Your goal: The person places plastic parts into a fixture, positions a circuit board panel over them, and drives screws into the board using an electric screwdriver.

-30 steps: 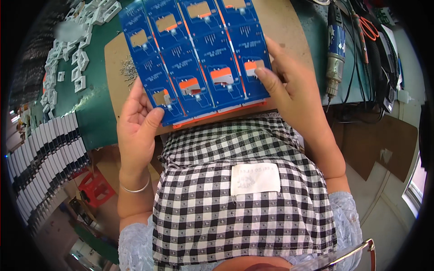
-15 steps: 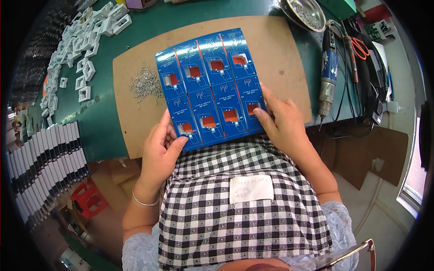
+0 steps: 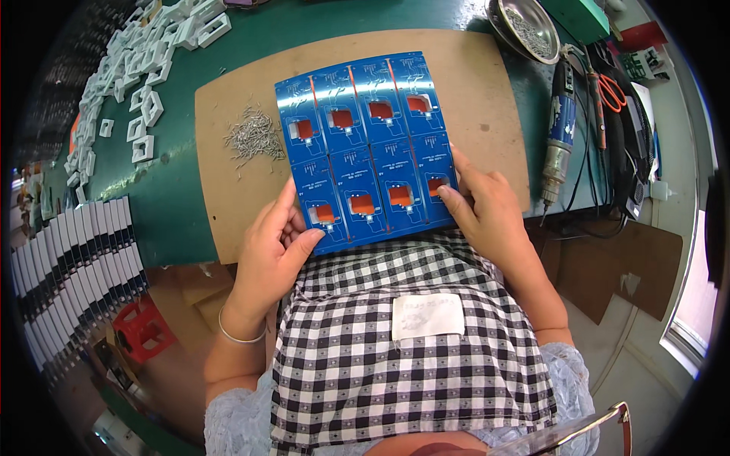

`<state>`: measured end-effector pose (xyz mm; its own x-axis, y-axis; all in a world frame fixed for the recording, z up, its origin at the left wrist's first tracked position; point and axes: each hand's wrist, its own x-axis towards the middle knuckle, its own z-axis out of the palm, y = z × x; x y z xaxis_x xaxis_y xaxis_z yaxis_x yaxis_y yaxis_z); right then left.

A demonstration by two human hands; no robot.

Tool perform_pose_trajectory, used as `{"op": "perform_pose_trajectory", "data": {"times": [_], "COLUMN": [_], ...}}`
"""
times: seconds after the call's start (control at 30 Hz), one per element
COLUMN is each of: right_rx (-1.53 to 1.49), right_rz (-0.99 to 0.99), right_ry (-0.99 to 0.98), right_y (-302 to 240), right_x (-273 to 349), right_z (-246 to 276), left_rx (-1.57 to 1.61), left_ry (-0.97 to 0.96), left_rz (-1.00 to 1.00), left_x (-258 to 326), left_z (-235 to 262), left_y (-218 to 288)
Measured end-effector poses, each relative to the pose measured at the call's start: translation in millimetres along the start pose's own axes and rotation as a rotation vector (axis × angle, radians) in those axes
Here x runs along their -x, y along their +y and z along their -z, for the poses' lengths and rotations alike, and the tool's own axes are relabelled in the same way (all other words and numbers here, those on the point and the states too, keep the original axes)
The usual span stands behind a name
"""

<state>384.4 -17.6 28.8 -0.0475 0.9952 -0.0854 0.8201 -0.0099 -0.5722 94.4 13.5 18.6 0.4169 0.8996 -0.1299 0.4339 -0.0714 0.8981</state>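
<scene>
A blue circuit board panel [image 3: 357,144] rests between my two hands over the near edge of the brown work board. It is scored into several sections, each with a cut-out through which orange and some white shows. My left hand [image 3: 275,242] grips its lower left corner, thumb on top and fingers along the side and beneath. At the right edge my right hand [image 3: 487,209] holds it the same way, the thumb lying next to a cut-out. Left of the panel lies a pile of small metal screws [image 3: 255,138].
The brown board [image 3: 487,106] lies on a green table [image 3: 179,205]. White plastic frames [image 3: 152,110] are heaped at the left. A metal bowl of small parts [image 3: 525,30], an electric screwdriver [image 3: 561,129] and orange-handled scissors [image 3: 610,93] lie at the right. Stacked white-and-black pieces [image 3: 80,266] stand lower left.
The panel sits slightly further right in the picture, and so does most of the table, as the view shifts. Both hands keep the same hold on it.
</scene>
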Motion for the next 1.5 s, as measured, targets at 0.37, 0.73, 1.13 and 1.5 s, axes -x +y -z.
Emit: {"op": "perform_pose_trajectory", "data": {"times": [0.37, 0.73, 1.13, 1.5], "right_rx": [-0.006, 0.011, 0.073, 0.043], "right_rz": [-0.022, 0.011, 0.007, 0.255], "right_ry": [-0.014, -0.012, 0.07, -0.039], "right_y": [-1.5, 1.7, 11.2, 15.3], "right_x": [-1.7, -2.7, -5.3, 7.2], "right_z": [-0.3, -2.5, 1.6, 1.5], "left_rx": [-0.02, -0.037, -0.145, -0.456], "left_ry": [0.014, 0.025, 0.099, 0.011], "left_rz": [0.012, -0.022, 0.066, -0.316], "left_x": [1.1, -0.8, -1.9, -1.8], "left_z": [1.9, 4.7, 9.0, 2.8], "left_y": [4.9, 2.7, 3.8, -4.6]}}
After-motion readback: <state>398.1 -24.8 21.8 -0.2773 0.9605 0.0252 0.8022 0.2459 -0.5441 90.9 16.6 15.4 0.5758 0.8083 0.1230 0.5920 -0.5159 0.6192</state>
